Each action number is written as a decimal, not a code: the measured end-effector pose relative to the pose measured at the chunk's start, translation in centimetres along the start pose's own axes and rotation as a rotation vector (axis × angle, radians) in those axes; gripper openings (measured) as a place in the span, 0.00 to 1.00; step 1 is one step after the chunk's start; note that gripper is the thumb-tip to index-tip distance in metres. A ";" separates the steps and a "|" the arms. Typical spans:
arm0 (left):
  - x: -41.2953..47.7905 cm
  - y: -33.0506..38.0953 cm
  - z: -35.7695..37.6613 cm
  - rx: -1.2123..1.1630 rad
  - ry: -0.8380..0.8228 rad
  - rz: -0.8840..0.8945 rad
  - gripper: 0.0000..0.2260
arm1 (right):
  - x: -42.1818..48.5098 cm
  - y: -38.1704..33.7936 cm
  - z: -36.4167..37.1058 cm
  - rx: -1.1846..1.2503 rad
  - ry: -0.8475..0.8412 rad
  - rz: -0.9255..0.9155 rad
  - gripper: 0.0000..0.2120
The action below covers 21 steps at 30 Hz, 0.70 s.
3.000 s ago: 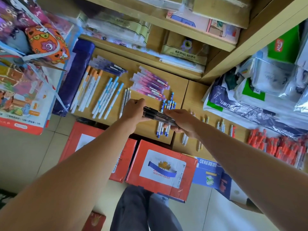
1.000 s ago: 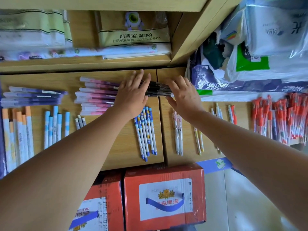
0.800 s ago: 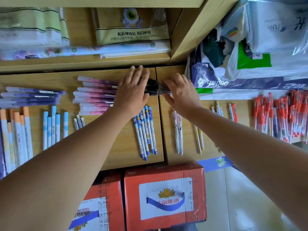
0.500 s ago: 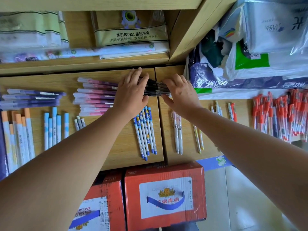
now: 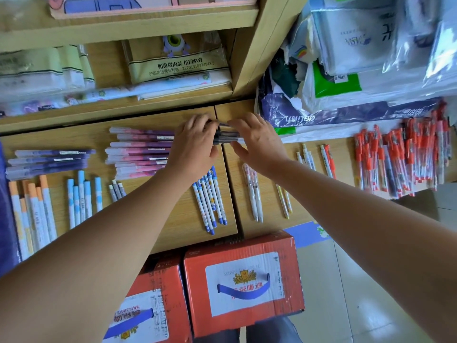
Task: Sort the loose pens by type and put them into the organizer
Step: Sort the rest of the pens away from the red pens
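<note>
A bundle of black pens [image 5: 226,137] lies crosswise at the back of the wooden shelf top [image 5: 173,224]. My left hand [image 5: 195,144] covers its left end and my right hand [image 5: 257,142] its right end. Each hand has its fingers over the bundle and its thumb on the near side. Sorted groups lie around them: pink-purple pens [image 5: 138,152], purple pens [image 5: 49,160], orange-capped pens [image 5: 32,209], light blue pens [image 5: 81,196], blue-and-white pens [image 5: 210,201], white pens [image 5: 254,194] and thin yellow pens [image 5: 284,199]. No organizer is recognisable.
A heap of red-capped pens [image 5: 400,159] lies at the right, below stacked plastic bags [image 5: 346,70]. Packaged stationery [image 5: 178,65] fills the shelf behind. Two red cartons [image 5: 244,280] stand on the floor in front of the shelf.
The black bundle, held in the air between both hands three seconds ago, now lies at the back of the shelf. My fingers have drawn closer around its ends.
</note>
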State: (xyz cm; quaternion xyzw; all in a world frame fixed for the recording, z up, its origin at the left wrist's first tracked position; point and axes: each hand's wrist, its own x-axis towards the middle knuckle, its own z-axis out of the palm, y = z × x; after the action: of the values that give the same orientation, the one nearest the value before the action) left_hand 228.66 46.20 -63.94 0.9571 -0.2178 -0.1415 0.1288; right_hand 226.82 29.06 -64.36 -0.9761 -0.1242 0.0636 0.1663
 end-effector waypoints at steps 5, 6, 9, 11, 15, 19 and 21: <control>-1.0 3.2 -1.3 -0.079 0.036 0.040 0.11 | -3.5 0.8 -2.0 0.168 0.029 0.134 0.10; -1.2 4.1 -1.5 -0.107 0.032 0.063 0.10 | -4.5 1.3 -2.4 0.192 0.023 0.177 0.09; -1.3 7.0 -1.7 -0.144 -0.065 0.135 0.10 | -8.2 3.9 -3.7 0.218 0.033 0.291 0.08; -1.0 9.4 -1.3 -0.170 -0.139 0.181 0.10 | -10.8 6.5 -4.7 0.217 0.038 0.389 0.08; 0.2 15.6 0.0 -0.221 -0.201 0.255 0.11 | -16.0 12.1 -6.8 0.149 0.047 0.536 0.08; 1.6 22.2 2.2 -0.167 -0.297 0.298 0.17 | -20.5 17.9 -8.4 0.125 0.021 0.635 0.08; 2.3 25.4 3.7 -0.106 -0.341 0.318 0.20 | -22.3 21.0 -8.7 0.098 -0.006 0.691 0.10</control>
State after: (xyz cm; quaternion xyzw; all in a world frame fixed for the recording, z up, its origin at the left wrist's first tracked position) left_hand 219.78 22.34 -60.04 0.8650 -0.3767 -0.2900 0.1607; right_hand 211.44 1.33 -61.52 -0.9512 0.2164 0.1248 0.1814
